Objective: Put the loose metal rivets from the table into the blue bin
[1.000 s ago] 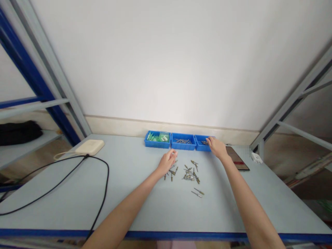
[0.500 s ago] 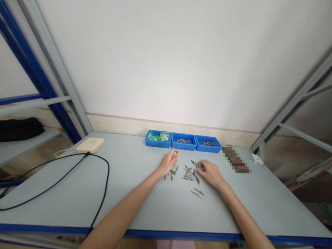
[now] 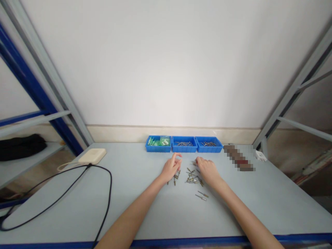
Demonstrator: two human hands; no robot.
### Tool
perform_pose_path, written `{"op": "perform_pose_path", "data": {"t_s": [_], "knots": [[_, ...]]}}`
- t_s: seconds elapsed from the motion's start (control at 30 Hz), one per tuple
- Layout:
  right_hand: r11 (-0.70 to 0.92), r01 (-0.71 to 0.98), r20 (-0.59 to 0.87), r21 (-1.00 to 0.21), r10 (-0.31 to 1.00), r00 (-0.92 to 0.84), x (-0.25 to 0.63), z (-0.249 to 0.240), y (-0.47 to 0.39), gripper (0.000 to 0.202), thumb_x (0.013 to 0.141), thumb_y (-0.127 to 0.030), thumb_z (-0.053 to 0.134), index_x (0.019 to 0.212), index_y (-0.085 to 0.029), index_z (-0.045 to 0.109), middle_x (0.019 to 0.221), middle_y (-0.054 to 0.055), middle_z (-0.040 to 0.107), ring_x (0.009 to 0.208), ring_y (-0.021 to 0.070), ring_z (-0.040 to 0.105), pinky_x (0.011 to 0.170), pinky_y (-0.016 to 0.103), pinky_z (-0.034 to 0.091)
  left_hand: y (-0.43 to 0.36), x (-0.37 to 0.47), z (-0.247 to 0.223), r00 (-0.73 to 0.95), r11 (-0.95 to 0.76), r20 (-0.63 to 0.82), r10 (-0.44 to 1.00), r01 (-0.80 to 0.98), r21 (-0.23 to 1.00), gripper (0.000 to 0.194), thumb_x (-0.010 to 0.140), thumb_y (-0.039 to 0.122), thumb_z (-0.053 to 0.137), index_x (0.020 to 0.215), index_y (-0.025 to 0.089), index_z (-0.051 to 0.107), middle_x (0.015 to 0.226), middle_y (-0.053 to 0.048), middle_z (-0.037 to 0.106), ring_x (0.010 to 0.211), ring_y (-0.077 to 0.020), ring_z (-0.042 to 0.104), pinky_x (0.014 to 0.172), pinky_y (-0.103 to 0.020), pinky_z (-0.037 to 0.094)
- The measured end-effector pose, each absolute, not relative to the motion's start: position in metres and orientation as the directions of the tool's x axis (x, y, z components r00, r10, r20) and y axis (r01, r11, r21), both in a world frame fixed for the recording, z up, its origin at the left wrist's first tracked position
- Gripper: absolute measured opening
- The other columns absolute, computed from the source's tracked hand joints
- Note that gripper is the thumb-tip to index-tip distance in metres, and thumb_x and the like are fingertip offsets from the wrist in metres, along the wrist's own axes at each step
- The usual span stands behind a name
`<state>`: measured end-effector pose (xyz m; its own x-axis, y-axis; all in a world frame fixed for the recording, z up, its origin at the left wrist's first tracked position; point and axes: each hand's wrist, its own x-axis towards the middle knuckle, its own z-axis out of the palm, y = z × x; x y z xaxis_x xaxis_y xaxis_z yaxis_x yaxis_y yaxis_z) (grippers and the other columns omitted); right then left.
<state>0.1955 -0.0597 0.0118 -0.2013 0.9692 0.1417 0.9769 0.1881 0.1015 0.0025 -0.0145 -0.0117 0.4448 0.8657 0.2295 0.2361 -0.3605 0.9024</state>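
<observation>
My left hand (image 3: 171,167) rests low over the table, thumb and index finger curved with a gap between them; no item shows in that gap. Under and beside its fingers lies a small group of blind rivets (image 3: 177,175). My right hand (image 3: 209,170) is closed, palm down, with its fingertips pinched at a rivet (image 3: 194,163), partly hidden by the fingers. Between the hands is a loose pile of metal rivets (image 3: 192,180), some brass-coloured at the body. Two more rivets (image 3: 202,196) lie apart, nearer the front edge.
Three blue bins stand along the wall: one with green and white packets (image 3: 158,141), two with thin metal pins (image 3: 184,144) (image 3: 208,144). A white box (image 3: 92,156) and black cable (image 3: 110,186) lie left. At right are a pixelated object (image 3: 238,159) and a white adapter (image 3: 260,156).
My right hand has shifted slightly toward the back of the table and closed its fingertips at the upper rivet. My left hand stays over its group. The view has tilted slightly upward.
</observation>
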Motion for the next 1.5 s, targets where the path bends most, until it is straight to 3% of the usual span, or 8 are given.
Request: {"op": "perform_pose_path", "data": {"t_s": [0.1, 0.27, 0.43, 0.63, 0.9, 1.1, 1.37, 1.5], "knots": [[0.269, 0.961, 0.151, -0.056, 0.954, -0.258, 0.183, 0.021, -0.052, 0.02, 0.09, -0.011, 0.035, 0.1, -0.014, 0.053, 0.078, 0.008, 0.067, 0.069, 0.0205, 0.062, 0.058, 0.029, 0.029, -0.016, 0.003, -0.011, 0.489, -0.376, 0.217, 0.845, 0.253, 0.892, 0.029, 0.088, 0.043, 0.038, 0.101, 0.019, 0.047, 0.054, 0.007, 0.049, 0.043, -0.008, 0.043, 0.046, -0.018, 0.034], [0.353, 0.884, 0.205, -0.307, 0.931, -0.301, 0.176, 0.018, -0.044, 0.019, 0.091, -0.02, 0.039, 0.096, -0.019, 0.057, 0.077, 0.004, 0.067, 0.067, 0.0172, 0.06, 0.057, 0.026, 0.028, -0.015, 0.001, -0.01, 0.533, -0.358, 0.166, 0.83, 0.281, 0.891, 0.034, 0.088, 0.047, 0.037, 0.072, 0.018, 0.046, 0.048, 0.005, 0.047, 0.041, -0.0079, 0.042, 0.046, -0.019, 0.034], [0.303, 0.721, 0.199, -0.623, 0.953, -0.229, 0.185, 0.005, -0.041, 0.023, 0.088, -0.036, 0.045, 0.086, -0.02, 0.061, 0.073, 0.001, 0.067, 0.068, 0.0157, 0.059, 0.062, 0.025, 0.034, -0.016, 0.003, -0.007, 0.508, -0.341, 0.182, 0.842, 0.24, 0.909, 0.033, 0.085, 0.045, 0.042, 0.067, 0.018, 0.044, 0.046, 0.006, 0.043, 0.041, -0.0074, 0.04, 0.045, -0.019, 0.033], [0.217, 0.491, 0.131, -0.844, 0.97, -0.205, 0.189, -0.013, -0.033, 0.031, 0.085, -0.041, 0.049, 0.067, -0.017, 0.059, 0.058, -0.001, 0.061, 0.05, 0.0112, 0.049, 0.052, 0.022, 0.033, -0.016, 0.004, -0.006, 0.458, -0.287, 0.169, 0.873, 0.203, 0.936, 0.035, 0.083, 0.047, 0.043, 0.065, 0.017, 0.045, 0.047, 0.005, 0.044, 0.041, -0.0071, 0.039, 0.043, -0.019, 0.032], [0.202, 0.208, 0.167, -0.957, 0.97, -0.174, 0.182, -0.022, -0.029, 0.026, 0.084, -0.041, 0.047, 0.078, -0.017, 0.054, 0.058, -0.001, 0.059, 0.052, 0.0118, 0.048, 0.055, 0.024, 0.038, -0.016, 0.006, -0.008, 0.463, -0.264, 0.152, 0.873, 0.188, 0.946, 0.04, 0.084, 0.05, 0.041, 0.059, 0.018, 0.041, 0.046, 0.004, 0.044, 0.041, -0.0073, 0.04, 0.045, -0.019, 0.032], [0.224, 0.215, 0.181, -0.951, 0.962, -0.203, 0.182, -0.013, -0.033, 0.028, 0.085, -0.044, 0.045, 0.077, -0.018, 0.052, 0.059, -0.001, 0.057, 0.055, 0.012, 0.048, 0.057, 0.024, 0.038, -0.017, 0.006, -0.007, 0.445, -0.266, 0.153, 0.882, 0.203, 0.942, 0.045, 0.084, 0.056, 0.038, 0.058, 0.019, 0.04, 0.046, 0.004, 0.043, 0.043, -0.0082, 0.039, 0.047, -0.021, 0.032], [0.251, 0.201, 0.206, -0.947, 0.953, -0.22, 0.18, -0.007, -0.04, 0.032, 0.087, -0.043, 0.044, 0.066, -0.019, 0.048, 0.055, -0.003, 0.05, 0.053, 0.0114, 0.045, 0.057, 0.024, 0.036, -0.017, 0.005, -0.005, 0.448, -0.3, 0.186, 0.874, 0.197, 0.933, 0.043, 0.087, 0.05, 0.039, 0.057, 0.018, 0.041, 0.045, 0.004, 0.042, 0.043, -0.0078, 0.039, 0.05, -0.021, 0.034], [0.263, 0.198, 0.23, -0.944, 0.957, -0.176, 0.18, -0.001, -0.043, 0.03, 0.085, -0.045, 0.046, 0.071, -0.019, 0.048, 0.056, -0.003, 0.049, 0.053, 0.0115, 0.044, 0.055, 0.024, 0.035, -0.021, 0.006, 0.001, 0.458, -0.281, 0.18, 0.87, 0.162, 0.946, 0.036, 0.083, 0.05, 0.046, 0.068, 0.017, 0.048, 0.046, 0.006, 0.041, 0.04, -0.0069, 0.036, 0.046, -0.019, 0.031]]}}
